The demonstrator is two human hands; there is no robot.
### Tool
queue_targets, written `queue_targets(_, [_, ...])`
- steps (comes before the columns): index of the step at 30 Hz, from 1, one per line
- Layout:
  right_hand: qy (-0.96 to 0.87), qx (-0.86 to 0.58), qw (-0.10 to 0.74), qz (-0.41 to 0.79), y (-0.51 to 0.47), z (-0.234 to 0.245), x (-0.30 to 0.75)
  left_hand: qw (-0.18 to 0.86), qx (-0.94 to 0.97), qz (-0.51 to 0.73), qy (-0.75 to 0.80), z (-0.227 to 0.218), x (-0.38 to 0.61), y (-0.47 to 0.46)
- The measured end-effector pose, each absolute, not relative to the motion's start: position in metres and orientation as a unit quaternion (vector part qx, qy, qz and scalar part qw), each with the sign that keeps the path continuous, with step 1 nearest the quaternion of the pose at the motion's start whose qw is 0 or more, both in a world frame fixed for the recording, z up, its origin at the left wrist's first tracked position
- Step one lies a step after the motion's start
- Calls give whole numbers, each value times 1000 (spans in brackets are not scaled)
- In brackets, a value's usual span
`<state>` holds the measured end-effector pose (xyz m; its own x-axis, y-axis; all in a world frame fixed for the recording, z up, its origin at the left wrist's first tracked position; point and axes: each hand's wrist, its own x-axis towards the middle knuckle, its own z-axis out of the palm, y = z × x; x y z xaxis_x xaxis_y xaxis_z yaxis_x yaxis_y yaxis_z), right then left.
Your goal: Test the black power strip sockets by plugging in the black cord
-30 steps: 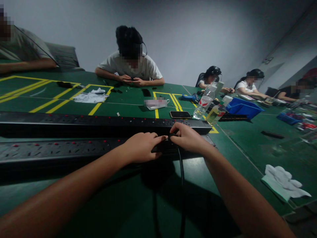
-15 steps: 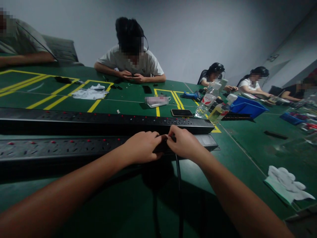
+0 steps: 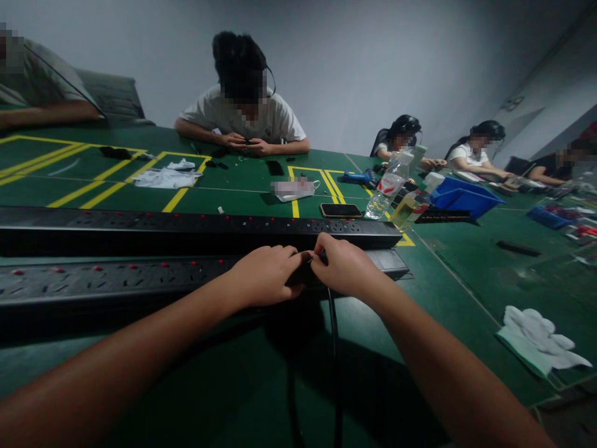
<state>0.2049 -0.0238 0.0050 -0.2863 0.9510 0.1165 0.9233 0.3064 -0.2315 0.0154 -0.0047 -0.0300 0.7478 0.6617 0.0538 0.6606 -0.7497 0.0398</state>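
Two long black power strips with red switches lie side by side on the green table; the far power strip (image 3: 196, 230) runs just beyond my hands, and the near power strip (image 3: 140, 274) passes behind them. My left hand (image 3: 263, 274) is closed, thumb and fingers curled round something dark in front of the near strip. Close beside it, my right hand (image 3: 345, 264) pinches at the same spot, with a small pale bit at its fingertips. What both hands hold is too dark to name. A black cable (image 3: 334, 354) hangs down from below my right hand.
Beyond the strips are a phone (image 3: 340, 210), a white packet (image 3: 293, 189), a clear bottle (image 3: 385, 193), a bottle of yellow liquid (image 3: 410, 208) and a blue bin (image 3: 466, 198). White gloves (image 3: 536, 339) lie at right. Several people sit around the table.
The view has shifted slightly. Both hands stay at the same place on the near strip, with only a small change in the fingers.
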Motion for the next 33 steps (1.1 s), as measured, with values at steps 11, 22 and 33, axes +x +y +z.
queue_targets(11, [-799,-582,128,82,-23,8,205,-14,936,32,349,-29,16,-6])
queue_targets(22, [-810,-557,129,132,-19,12,211,1,938,29,346,-27,13,-6])
queue_targets(33, [-748,-548,320,197,-30,44,204,25,933,21,357,-25,9,-5])
